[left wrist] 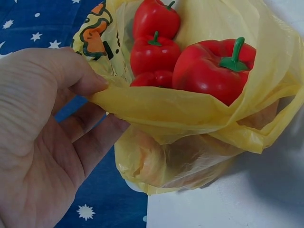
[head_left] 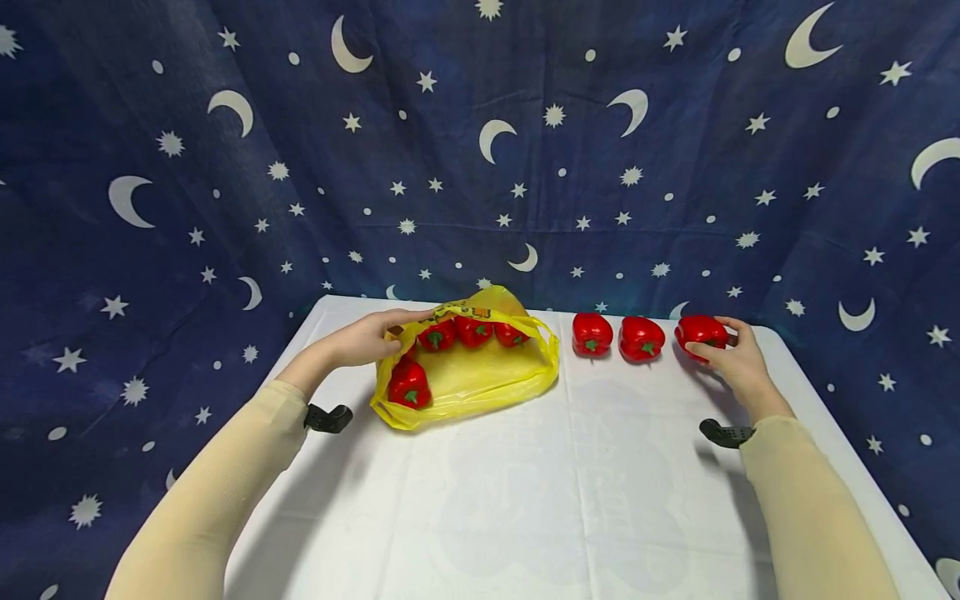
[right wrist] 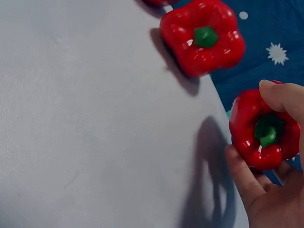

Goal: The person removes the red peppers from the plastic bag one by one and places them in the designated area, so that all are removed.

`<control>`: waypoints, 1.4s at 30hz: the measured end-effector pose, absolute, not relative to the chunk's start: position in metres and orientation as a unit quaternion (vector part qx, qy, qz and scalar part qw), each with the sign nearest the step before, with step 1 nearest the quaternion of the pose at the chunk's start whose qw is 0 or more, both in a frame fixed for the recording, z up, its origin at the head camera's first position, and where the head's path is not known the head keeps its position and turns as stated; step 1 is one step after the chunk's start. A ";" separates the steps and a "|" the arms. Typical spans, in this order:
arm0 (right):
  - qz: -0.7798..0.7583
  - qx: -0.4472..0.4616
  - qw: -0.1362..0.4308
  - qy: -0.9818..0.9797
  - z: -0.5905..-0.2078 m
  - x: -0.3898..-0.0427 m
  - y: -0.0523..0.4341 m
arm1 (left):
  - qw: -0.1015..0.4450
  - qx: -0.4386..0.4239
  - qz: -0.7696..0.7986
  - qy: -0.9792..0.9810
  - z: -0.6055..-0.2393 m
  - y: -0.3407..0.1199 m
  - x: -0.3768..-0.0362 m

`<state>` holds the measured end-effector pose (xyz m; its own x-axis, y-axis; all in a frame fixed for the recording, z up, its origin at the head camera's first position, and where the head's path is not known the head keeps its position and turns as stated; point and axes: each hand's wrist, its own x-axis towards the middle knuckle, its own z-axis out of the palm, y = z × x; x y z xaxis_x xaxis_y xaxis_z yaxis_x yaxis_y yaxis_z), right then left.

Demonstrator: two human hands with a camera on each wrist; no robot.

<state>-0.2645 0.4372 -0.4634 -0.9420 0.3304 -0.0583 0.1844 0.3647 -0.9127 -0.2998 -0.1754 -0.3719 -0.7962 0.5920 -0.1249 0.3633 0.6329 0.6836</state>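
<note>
A yellow plastic bag [head_left: 480, 375] lies open on the white table [head_left: 525, 500] with several red bell peppers [head_left: 408, 385] inside. My left hand [head_left: 371, 337] pinches the bag's rim [left wrist: 142, 102] between thumb and fingers, holding the mouth up; peppers [left wrist: 213, 69] show inside. Three more red peppers stand in a row at the back right. My right hand [head_left: 731, 358] grips the rightmost pepper [head_left: 701, 332], which shows close up [right wrist: 263, 133] in the right wrist view. The middle pepper [head_left: 641, 337] is its neighbour [right wrist: 203, 35], and the left pepper [head_left: 592, 333] stands beside the bag.
A dark blue cloth with moons and stars [head_left: 480, 150] hangs behind and around the table. The table's back edge runs just behind the row of peppers. White tabletop stretches toward me in front of the bag.
</note>
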 end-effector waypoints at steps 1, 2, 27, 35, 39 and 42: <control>0.542 -0.159 0.068 -0.822 -0.466 -0.265 0.437 | 0.172 0.269 0.333 0.887 -0.372 -0.175 -0.300; 0.544 -0.161 0.068 -0.820 -0.468 -0.265 0.437 | 0.172 0.269 0.333 0.887 -0.372 -0.175 -0.299; 0.538 -0.176 0.063 -0.822 -0.479 -0.268 0.428 | 0.176 0.264 0.326 0.890 -0.371 -0.176 -0.300; 0.517 -0.155 0.056 -0.840 -0.478 -0.260 0.433 | 0.182 0.258 0.332 0.889 -0.373 -0.175 -0.301; 0.499 -0.159 0.067 -0.849 -0.470 -0.256 0.435 | 0.179 0.260 0.328 0.891 -0.372 -0.175 -0.301; 0.498 -0.185 0.109 -0.840 -0.460 -0.254 0.432 | 0.178 0.261 0.325 0.891 -0.371 -0.175 -0.300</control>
